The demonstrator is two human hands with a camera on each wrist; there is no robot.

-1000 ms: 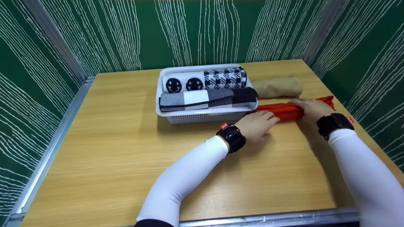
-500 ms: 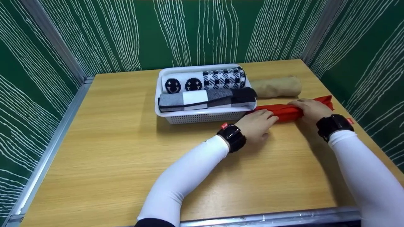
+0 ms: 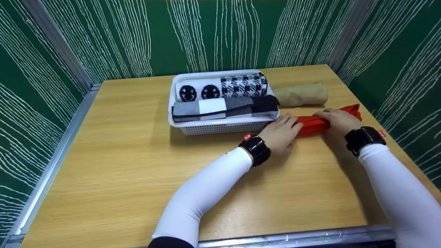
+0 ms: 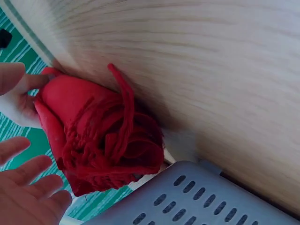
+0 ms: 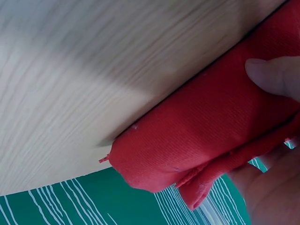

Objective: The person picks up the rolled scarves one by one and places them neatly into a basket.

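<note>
A rolled red scarf (image 3: 311, 126) lies on the wooden table, right of the basket. Its fringed, coiled end (image 4: 112, 140) faces the left wrist camera, with loose red strands hanging out. My right hand (image 3: 339, 122) grips the roll towards its right end. The right thumb (image 5: 274, 75) presses on one side, and the fingers curl in from the other. At the roll's left end is my left hand (image 3: 280, 134), covering part of it in the head view. Its fingers (image 4: 33, 183) look spread and slightly bent beside the red cloth in the left wrist view.
A white perforated basket (image 3: 224, 128) holds a black-and-white rolled cloth with smiley faces (image 3: 244, 85) and a grey checked folded cloth (image 3: 213, 106). Behind the red roll lies a tan roll (image 3: 301, 94). Green walls with white lines enclose the table.
My left hand has shifted slightly up onto the left end of the red scarf, hiding more of it. The right hand keeps its grip nearly in place.
</note>
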